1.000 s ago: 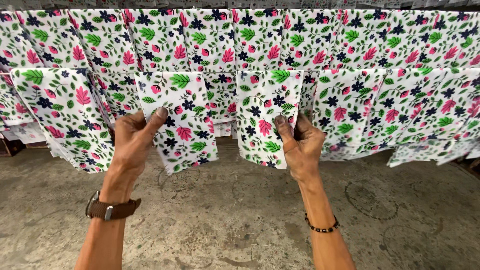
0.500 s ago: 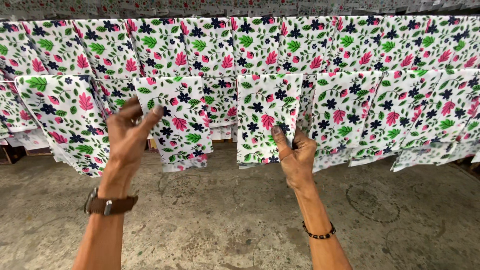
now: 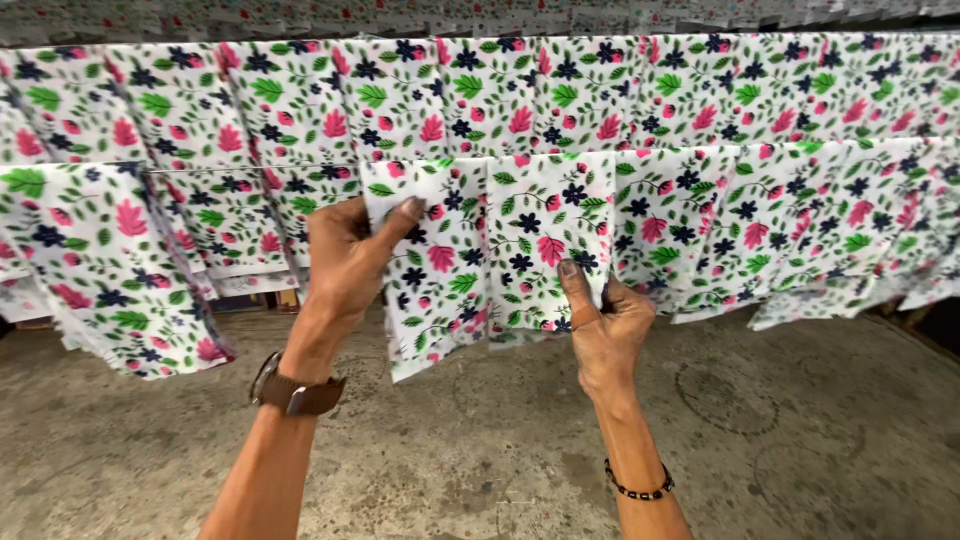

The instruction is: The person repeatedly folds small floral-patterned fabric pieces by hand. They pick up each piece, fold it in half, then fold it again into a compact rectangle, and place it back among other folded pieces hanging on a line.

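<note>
Left hand [image 3: 345, 262] gripping upper left edge of hanging floral cloth piece [image 3: 430, 265], thumb pressing on front of fabric. Right hand [image 3: 605, 325] pinching lower right edge of neighbouring floral cloth piece [image 3: 545, 240], thumb pointing up along it. Two pieces hanging side by side, edges touching. Brown wristwatch [image 3: 295, 392] sitting on left wrist, dark bead bracelet [image 3: 640, 490] on right forearm. More rows of matching floral cloth [image 3: 760, 130] hanging behind, above stained concrete floor [image 3: 800, 440].

left hand [image 3: 345, 262] + right hand [image 3: 605, 325] | drew two hanging floral cloths [image 3: 500, 240] together | edges now seemingly touching
</note>
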